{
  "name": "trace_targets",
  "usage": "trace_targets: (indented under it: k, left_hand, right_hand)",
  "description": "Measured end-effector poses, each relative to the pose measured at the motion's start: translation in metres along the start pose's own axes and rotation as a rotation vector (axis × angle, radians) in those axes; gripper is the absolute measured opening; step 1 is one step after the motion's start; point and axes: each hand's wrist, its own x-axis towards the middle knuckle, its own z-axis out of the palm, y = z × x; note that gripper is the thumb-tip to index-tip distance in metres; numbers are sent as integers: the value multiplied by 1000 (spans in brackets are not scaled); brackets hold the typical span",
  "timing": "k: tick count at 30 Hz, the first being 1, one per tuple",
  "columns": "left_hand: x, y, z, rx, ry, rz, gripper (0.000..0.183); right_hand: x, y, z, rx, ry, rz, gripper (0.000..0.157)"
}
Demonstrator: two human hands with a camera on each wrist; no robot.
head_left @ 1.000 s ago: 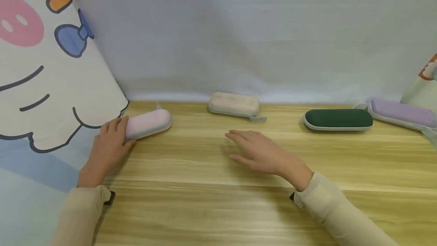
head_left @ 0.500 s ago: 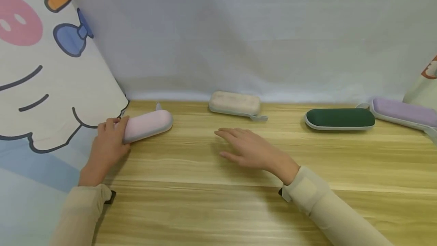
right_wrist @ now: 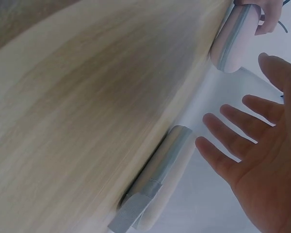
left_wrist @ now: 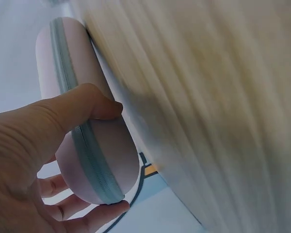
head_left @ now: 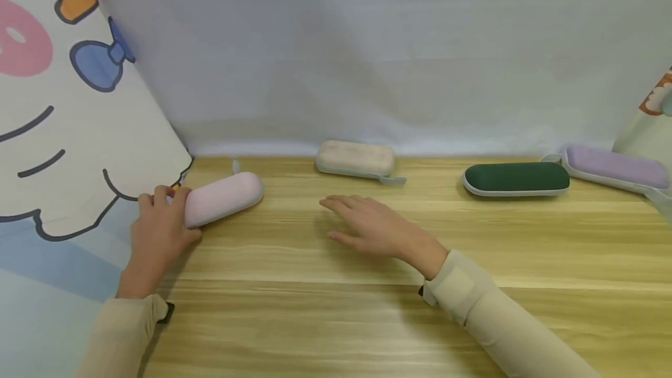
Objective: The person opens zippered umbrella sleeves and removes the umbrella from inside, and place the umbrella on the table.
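Note:
A pale pink zippered case (head_left: 223, 199) lies at the left end of the wooden table, its rounded end pointing right. My left hand (head_left: 159, 226) grips its left end. In the left wrist view the thumb (left_wrist: 94, 102) presses across the grey zipper band, and the other fingers curl round the far side. My right hand (head_left: 367, 226) hovers over the middle of the table with fingers extended, holding nothing. Behind it lies a cream zippered case (head_left: 355, 158) with a grey strap; the right wrist view shows this cream case (right_wrist: 160, 179) beyond the spread fingers.
A dark green case (head_left: 517, 179) rests at the right, with a lilac case (head_left: 616, 167) beside it in the far right corner. A white cloth (head_left: 399, 63) hangs along the table's back edge. At the left, a cartoon-printed cloth (head_left: 94, 150) borders the wooden table (head_left: 294, 319).
The left hand has curled more round the pink case, whose left end has shifted slightly toward me. My right hand has moved left, its fingers still extended.

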Motion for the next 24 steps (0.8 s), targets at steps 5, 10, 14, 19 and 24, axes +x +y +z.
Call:
trace_targets:
  k: [5, 10, 14, 19, 24]
  left_hand:
    - [-8, 10, -3, 6, 29, 17, 81]
    - [-18, 24, -8, 17, 40, 25, 81]
    - [-26, 37, -17, 31, 23, 23, 85]
    - [-33, 55, -23, 44, 17, 49, 85]
    - [-41, 72, -24, 57, 18, 111, 84]
  right_hand:
    - [0, -1, 1, -17, 3, -12, 66]
    - [1, -3, 2, -16, 5, -26, 66]
    - [3, -6, 4, -7, 15, -39, 67]
    - [5, -10, 5, 14, 26, -43, 68]
    - [6, -13, 8, 50, 36, -43, 72]
